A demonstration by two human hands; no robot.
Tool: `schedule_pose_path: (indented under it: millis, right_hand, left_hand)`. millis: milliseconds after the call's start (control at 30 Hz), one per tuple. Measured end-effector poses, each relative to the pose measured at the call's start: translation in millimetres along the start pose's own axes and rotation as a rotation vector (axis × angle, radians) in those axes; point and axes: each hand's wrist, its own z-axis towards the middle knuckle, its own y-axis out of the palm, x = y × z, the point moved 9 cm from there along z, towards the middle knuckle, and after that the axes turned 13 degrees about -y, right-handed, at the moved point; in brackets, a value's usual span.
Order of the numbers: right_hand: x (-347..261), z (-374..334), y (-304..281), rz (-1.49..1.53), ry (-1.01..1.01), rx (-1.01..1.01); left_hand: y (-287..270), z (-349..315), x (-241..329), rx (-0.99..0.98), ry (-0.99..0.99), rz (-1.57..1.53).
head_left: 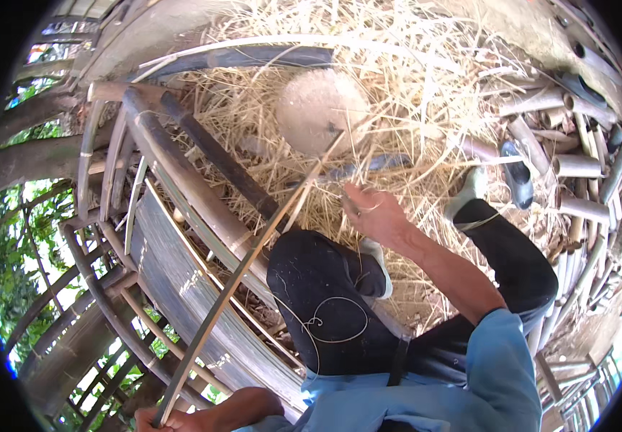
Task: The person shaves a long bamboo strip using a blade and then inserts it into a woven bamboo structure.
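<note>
Low at the left, my left hand [163, 420] is closed round the near end of a long bamboo strip [242, 266]. The strip slants up and to the right, and its far end reaches a round, flat-topped block [322, 108]. Past my knees, my right hand [376, 212] hovers over the straw with curled fingers, to the right of the strip. I cannot make out what is in those fingers. Just beyond that hand lies a blue-grey elongated piece [372, 167], partly covered by straw. A thin pale sliver [462, 165] runs rightward above the hand.
Loose straw-like shavings [426, 93] cover the ground. Bamboo poles [174, 158] and a wide split-bamboo panel [188, 288] stand along my left. Cut bamboo tubes [577, 165] are piled at the right, beside a dark sandal [517, 176]. A thin looped strand [340, 319] rests on my thigh.
</note>
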Motion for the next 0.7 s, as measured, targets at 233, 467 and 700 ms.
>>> schedule_pose_path:
  millis: [233, 467, 700]
  right_hand:
    - [79.0, 11.4, 9.6, -0.106, 0.178, -0.007]
    - [159.1, -36.6, 28.8, -0.026, 0.301, 0.132]
    - [66.0, -13.3, -3.6, -0.144, 0.258, 0.150]
  left_hand:
    - [10.0, 8.8, -7.0, -0.026, -0.006, -0.012]
    - [-2.3, 15.1, -1.1, 0.025, -0.027, 0.089]
    - [18.0, 19.4, 7.4, 0.140, 0.236, 0.330]
